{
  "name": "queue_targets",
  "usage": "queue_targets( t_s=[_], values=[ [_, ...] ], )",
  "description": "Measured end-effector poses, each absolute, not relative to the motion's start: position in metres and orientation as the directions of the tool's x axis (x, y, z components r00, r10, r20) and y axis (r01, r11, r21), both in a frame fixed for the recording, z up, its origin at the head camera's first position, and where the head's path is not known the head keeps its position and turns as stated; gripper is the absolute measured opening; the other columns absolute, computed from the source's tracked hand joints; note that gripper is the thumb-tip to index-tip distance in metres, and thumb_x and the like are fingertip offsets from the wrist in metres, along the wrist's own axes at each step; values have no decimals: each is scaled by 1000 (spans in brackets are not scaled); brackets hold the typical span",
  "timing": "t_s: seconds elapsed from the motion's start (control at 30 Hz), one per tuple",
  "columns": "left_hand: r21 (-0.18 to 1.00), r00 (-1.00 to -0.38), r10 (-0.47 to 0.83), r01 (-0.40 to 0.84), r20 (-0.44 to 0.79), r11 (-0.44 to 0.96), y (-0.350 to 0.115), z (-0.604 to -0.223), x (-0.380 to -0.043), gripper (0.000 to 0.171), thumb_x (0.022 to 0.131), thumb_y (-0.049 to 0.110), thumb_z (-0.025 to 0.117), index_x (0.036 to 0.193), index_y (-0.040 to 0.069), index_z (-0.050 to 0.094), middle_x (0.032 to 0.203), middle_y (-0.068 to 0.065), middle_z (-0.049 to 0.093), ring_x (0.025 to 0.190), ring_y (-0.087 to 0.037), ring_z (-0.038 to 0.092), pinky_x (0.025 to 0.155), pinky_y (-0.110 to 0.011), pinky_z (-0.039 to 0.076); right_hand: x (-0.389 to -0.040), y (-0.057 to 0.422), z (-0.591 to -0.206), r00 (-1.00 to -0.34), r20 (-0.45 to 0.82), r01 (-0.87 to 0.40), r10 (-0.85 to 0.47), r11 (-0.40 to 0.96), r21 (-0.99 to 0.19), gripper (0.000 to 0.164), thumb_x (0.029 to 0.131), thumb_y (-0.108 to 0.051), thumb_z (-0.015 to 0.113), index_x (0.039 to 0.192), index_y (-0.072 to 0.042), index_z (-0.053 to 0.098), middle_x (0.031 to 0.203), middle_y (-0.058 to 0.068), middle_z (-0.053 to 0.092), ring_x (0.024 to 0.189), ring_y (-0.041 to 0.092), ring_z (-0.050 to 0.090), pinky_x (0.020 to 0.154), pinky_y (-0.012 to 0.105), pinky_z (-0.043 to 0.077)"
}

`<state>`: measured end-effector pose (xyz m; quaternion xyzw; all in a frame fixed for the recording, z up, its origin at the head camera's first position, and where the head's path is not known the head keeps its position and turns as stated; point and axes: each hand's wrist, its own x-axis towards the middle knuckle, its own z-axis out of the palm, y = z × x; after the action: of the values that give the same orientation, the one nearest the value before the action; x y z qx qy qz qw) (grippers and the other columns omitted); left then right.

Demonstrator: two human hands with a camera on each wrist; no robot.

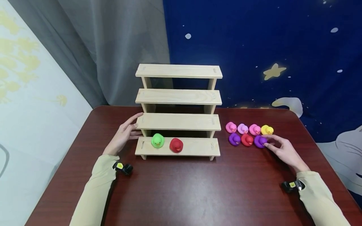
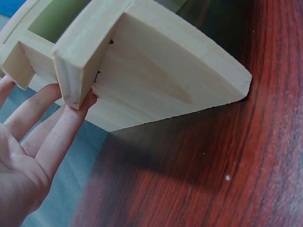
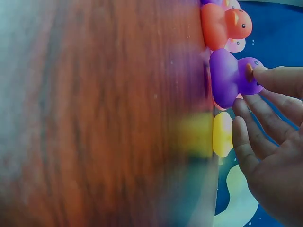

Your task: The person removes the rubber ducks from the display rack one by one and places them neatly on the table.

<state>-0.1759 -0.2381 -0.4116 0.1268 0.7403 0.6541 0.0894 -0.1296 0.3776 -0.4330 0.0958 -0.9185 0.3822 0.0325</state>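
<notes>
My right hand (image 1: pixel 282 152) pinches a purple rubber duck (image 3: pixel 226 78) at the right end of the front row, thumb on its head near the beak in the right wrist view. Beside that duck are a red duck (image 1: pixel 247 140) and another purple duck (image 1: pixel 234 139). My left hand (image 1: pixel 122 138) touches the left end of a wooden step shelf (image 1: pixel 178 121), its fingers extended against a board's edge in the left wrist view. On the lowest step sit a green duck (image 1: pixel 157 140) and a dark red duck (image 1: pixel 176 145), spaced apart.
Behind the front row stand two pink ducks (image 1: pixel 231 127), a lilac duck (image 1: pixel 242 129) and a yellow duck (image 1: pixel 267 130). Everything rests on a dark red-brown table (image 1: pixel 181 191). A grey curtain (image 1: pixel 127 47) and a blue starry cloth (image 1: pixel 240 47) hang beyond its back edge.
</notes>
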Motion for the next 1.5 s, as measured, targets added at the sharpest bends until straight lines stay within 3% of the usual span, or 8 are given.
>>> queue_targets(
  t_s=[0.2,0.37,0.63,1.0,1.13,1.3,1.5],
  values=[
    [990,-951,307,80,40,119,-237,-412,-176,48,105,20,36,152,18,31,144,-23,38,110,-41,58,82,-35,54,-132,378,-437,-984,106,-176,-143,669,-723,34,94,-16,64,126,-2,61,118,15,60,87,3,58,74,10,43],
    [989,-951,306,79,38,123,-238,-412,-177,47,105,20,37,152,22,33,143,-23,39,110,-41,58,81,-34,54,-135,378,-439,-984,103,-172,-143,650,-740,35,94,-16,65,125,-1,61,116,7,61,87,2,59,75,10,44],
    [989,-953,302,70,28,129,-239,-412,-178,47,104,19,37,151,25,35,142,-24,40,109,-39,60,80,-34,54,-133,381,-431,-989,93,-146,-116,624,-768,45,94,-17,65,133,1,54,125,22,57,95,-4,56,78,8,44],
    [989,-954,300,67,25,133,-239,-411,-178,47,104,17,36,151,24,35,141,-25,41,105,-30,64,80,-34,54,-135,364,-408,-968,239,-235,-80,629,-741,32,89,-10,70,120,-3,65,113,4,64,97,9,56,80,13,40],
    [990,-952,304,65,24,125,-239,-412,-179,47,104,17,36,151,23,35,141,-25,41,105,-30,63,81,-35,54,-139,350,-402,-960,256,-271,-112,599,-754,32,89,-7,70,120,-3,65,112,4,65,99,14,56,80,12,42],
    [991,-952,304,64,25,118,-239,-411,-178,47,104,17,36,151,24,35,140,-26,41,105,-31,63,80,-35,54,-144,331,-394,-963,237,-269,-131,563,-782,33,88,-5,70,120,-4,65,109,-5,66,98,10,58,79,11,44],
    [992,-951,309,60,23,113,-239,-411,-179,47,104,17,36,151,24,35,141,-26,41,106,-33,63,80,-35,54,-147,304,-383,-952,250,-305,-175,516,-800,30,88,2,67,118,3,64,114,16,64,101,5,55,84,13,41]
  ],
)
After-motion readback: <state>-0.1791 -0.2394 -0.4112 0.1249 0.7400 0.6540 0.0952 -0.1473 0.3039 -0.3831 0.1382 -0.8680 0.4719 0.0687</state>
